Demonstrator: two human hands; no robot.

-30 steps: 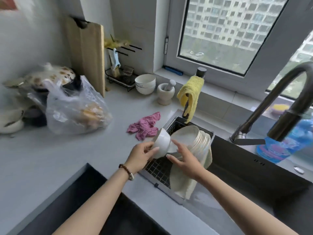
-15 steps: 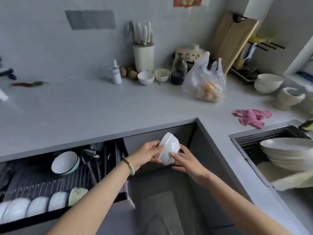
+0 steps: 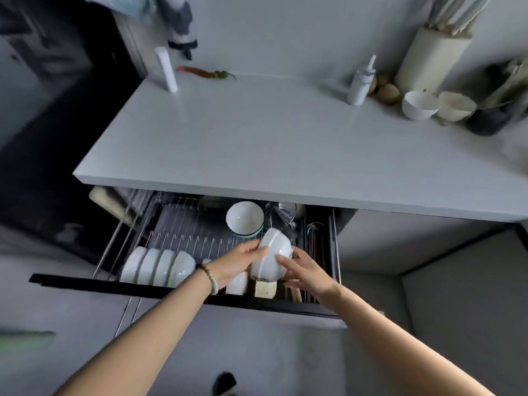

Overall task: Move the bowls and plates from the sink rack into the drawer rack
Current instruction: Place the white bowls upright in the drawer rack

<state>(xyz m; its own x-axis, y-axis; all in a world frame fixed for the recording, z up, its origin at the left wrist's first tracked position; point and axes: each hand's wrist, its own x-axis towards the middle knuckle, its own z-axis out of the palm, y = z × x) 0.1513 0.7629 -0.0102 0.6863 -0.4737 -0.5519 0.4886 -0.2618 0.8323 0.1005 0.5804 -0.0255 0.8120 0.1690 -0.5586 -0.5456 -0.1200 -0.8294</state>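
I've swung left since half a second back: my left hand [image 3: 238,264] and right hand [image 3: 308,274] now carry the bowl [image 3: 273,257] over the drawer rack [image 3: 185,232]. Tipped on its side, it sits gripped between both hands' curled fingers, just right of the standing row [image 3: 157,265]. An upright bowl [image 3: 245,218] lies just beyond.

A home kitchen: countertop [image 3: 257,138], dish drawer [image 3: 171,290], knife block [image 3: 428,58].
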